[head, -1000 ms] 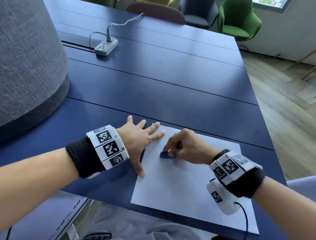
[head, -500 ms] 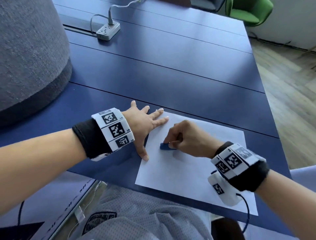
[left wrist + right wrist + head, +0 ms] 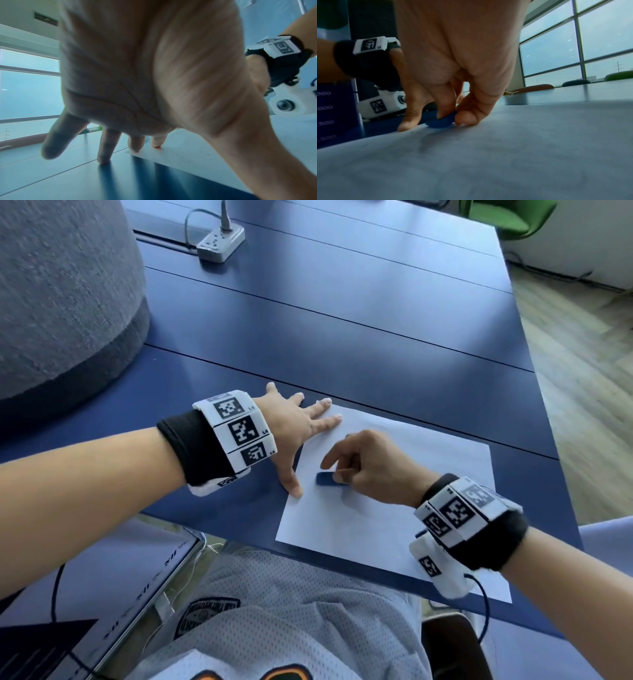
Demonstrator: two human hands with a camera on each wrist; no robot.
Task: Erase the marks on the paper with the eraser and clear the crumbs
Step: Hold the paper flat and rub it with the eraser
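Note:
A white sheet of paper (image 3: pixel 394 508) lies near the front edge of the blue table (image 3: pixel 342 337). My right hand (image 3: pixel 363 467) pinches a small blue eraser (image 3: pixel 327 478) between thumb and fingers and holds it down on the paper's left part; in the right wrist view the eraser (image 3: pixel 441 122) sits flat on the sheet under the fingertips. My left hand (image 3: pixel 298 433) lies spread with straight fingers on the paper's upper left corner, thumb on the left edge. Tiny dark crumbs dot the paper (image 3: pixel 197 152) in the left wrist view. Marks are too faint to make out.
A white power strip (image 3: pixel 221 242) with its cable lies at the table's far left. A large grey rounded object (image 3: pixel 61 296) stands at the left. A green chair (image 3: pixel 503 217) is beyond the far edge. Wooden floor (image 3: pixel 582 371) shows to the right.
Both hands keep their places on the paper, with the eraser still pinched on the sheet. The head view has tilted downward and closer, so the scene sits higher in the frame.

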